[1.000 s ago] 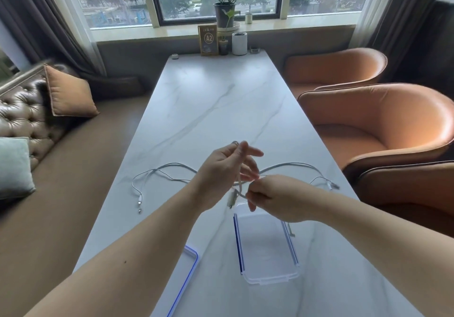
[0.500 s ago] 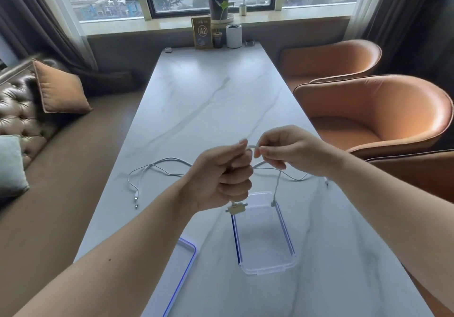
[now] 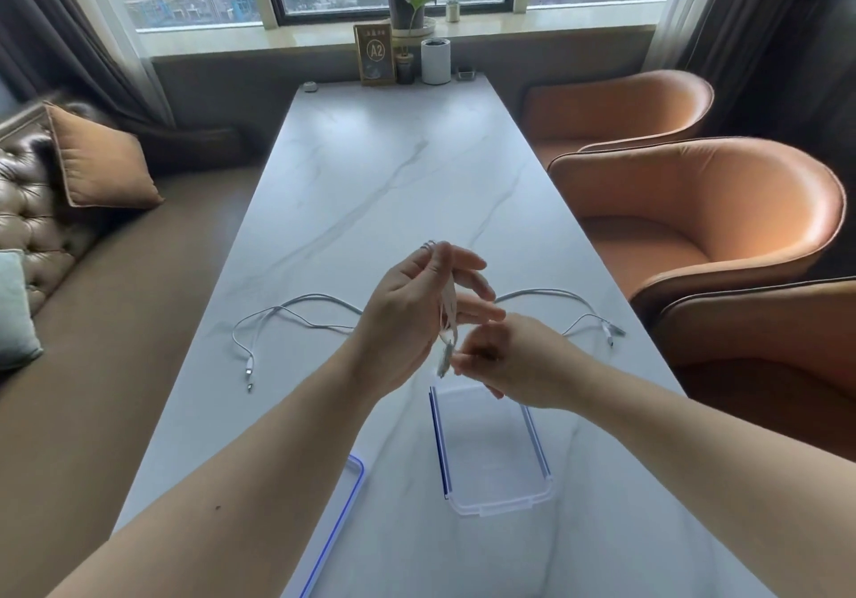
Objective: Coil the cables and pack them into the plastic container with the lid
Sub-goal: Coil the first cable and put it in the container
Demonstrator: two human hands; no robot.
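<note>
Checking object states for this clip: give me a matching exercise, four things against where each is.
Things:
1. plastic container
2. lid
3. cable being coiled
4. loose cable

Places:
A. lying spread on the table, beyond the hands
B. held between left hand and right hand
C. open on the table, below the hands
D. flat at the table's near left edge

Pairs: 1-C, 2-D, 3-B, 4-A

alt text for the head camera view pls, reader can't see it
Two bare hands, the left hand and right hand, wind a white cable above an open clear plastic container on a white marble table. More white cables lie loose on the table, and the blue-edged lid sits to the container's left.
</note>
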